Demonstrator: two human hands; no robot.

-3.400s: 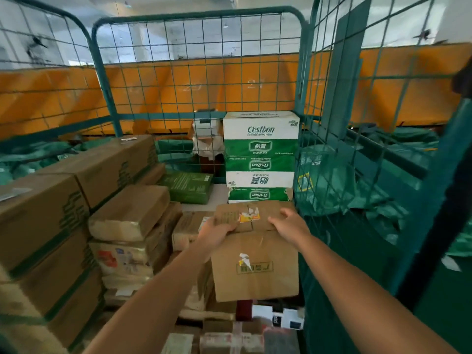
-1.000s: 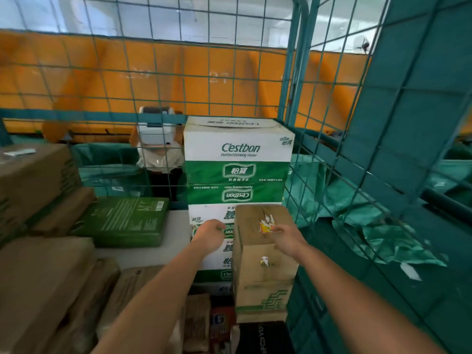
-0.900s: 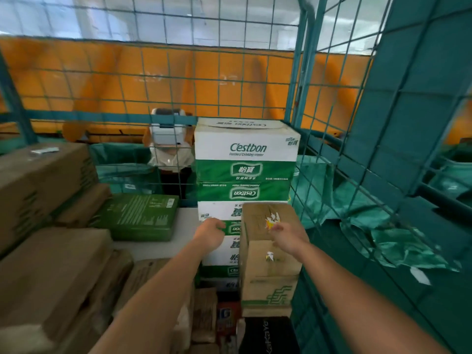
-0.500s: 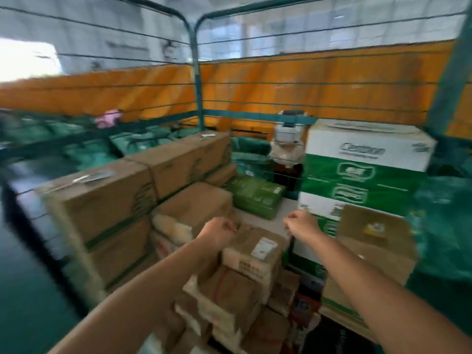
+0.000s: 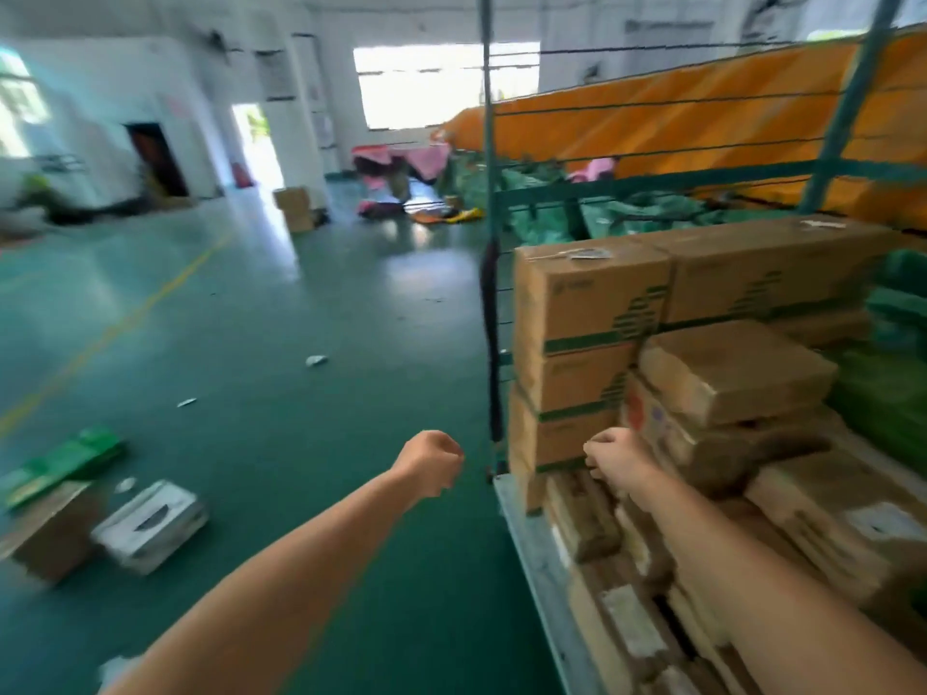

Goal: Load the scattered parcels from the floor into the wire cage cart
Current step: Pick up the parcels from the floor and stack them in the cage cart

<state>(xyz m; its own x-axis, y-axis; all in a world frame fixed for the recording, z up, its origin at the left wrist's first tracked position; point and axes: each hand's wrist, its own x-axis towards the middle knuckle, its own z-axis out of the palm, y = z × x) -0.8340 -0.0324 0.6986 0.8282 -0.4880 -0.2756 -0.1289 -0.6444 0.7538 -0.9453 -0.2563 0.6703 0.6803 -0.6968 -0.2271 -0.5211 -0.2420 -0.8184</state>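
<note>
head view: blurred, so fine detail is lost
left hand (image 5: 430, 461): over the green floor (image 5: 301, 343), just left of the cart's left edge; fingers curled in, holding nothing
right hand (image 5: 614, 456): over the cart's front-left corner, beside a stacked carton; fingers curled, nothing visibly held
wire cage cart (image 5: 491, 293): right side of frame, filled with brown cartons (image 5: 592, 303) stacked along its left edge
parcels on floor: 1 white box (image 5: 150, 524), 1 brown box (image 5: 47, 534), 1 green pack (image 5: 65, 464), all near the frame's left edge, well apart from the cart
</note>
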